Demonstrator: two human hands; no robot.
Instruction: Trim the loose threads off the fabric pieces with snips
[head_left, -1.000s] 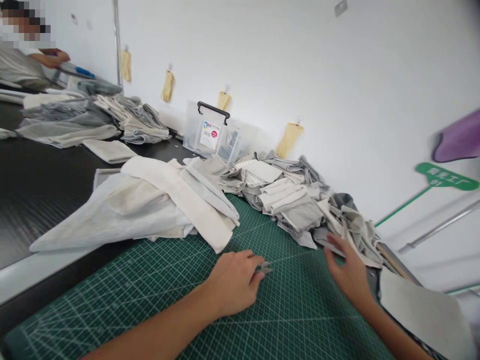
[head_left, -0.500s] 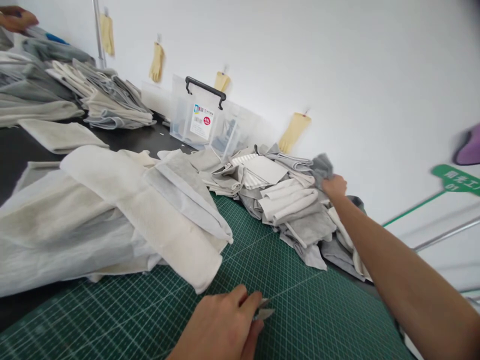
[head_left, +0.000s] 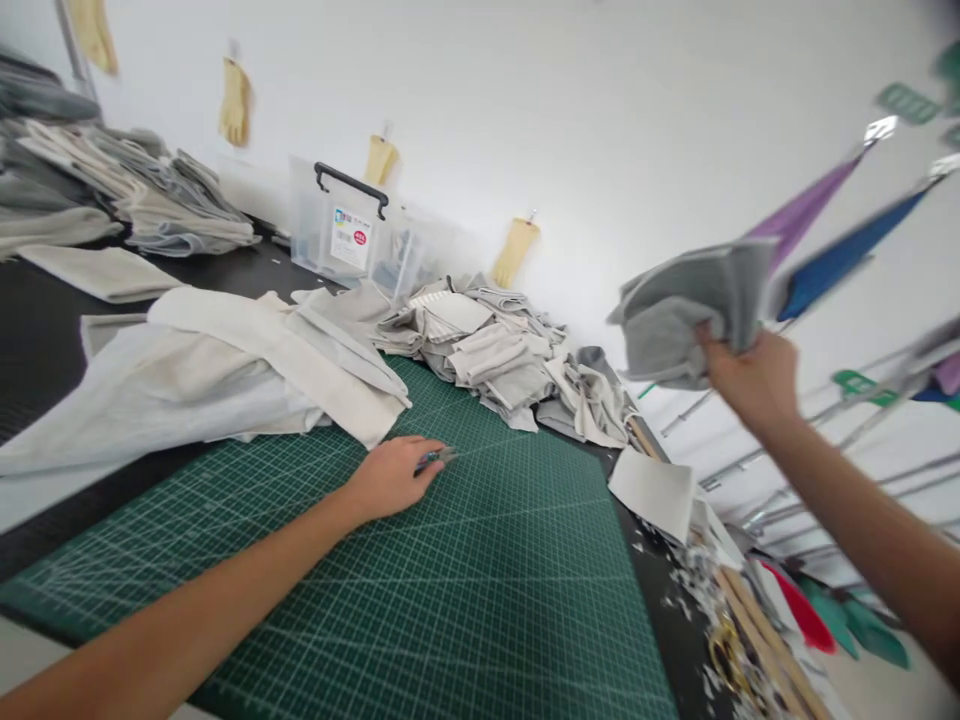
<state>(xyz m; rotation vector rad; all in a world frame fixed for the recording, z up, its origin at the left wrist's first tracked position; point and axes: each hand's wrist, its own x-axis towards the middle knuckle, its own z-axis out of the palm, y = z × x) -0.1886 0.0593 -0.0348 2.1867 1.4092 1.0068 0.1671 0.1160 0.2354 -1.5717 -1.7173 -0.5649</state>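
Observation:
My left hand (head_left: 396, 477) rests over the green cutting mat (head_left: 465, 570), closed around small thread snips (head_left: 444, 456) whose blade tips poke out past the fingers. High on the right, my right hand (head_left: 757, 375) grips a folded grey cloth (head_left: 675, 305), held up in the air and slightly blurred. A heap of grey and white cloths (head_left: 499, 350) lies along the mat's far edge. White and cream cloths (head_left: 277, 335) are spread to the left of the mat, close to my left hand.
A clear plastic box (head_left: 341, 225) with a black handle stands by the wall. Stacked cloths (head_left: 150, 190) sit at the far left. Gold-handled scissors (head_left: 726, 650), wooden strips (head_left: 761, 630) and scraps lie along the right edge. Yellow gloves (head_left: 516, 250) hang on the wall.
My right hand has lifted the grey cloth off the heap, up and to the right. The view has turned right; my left hand still holds the snips above the mat.

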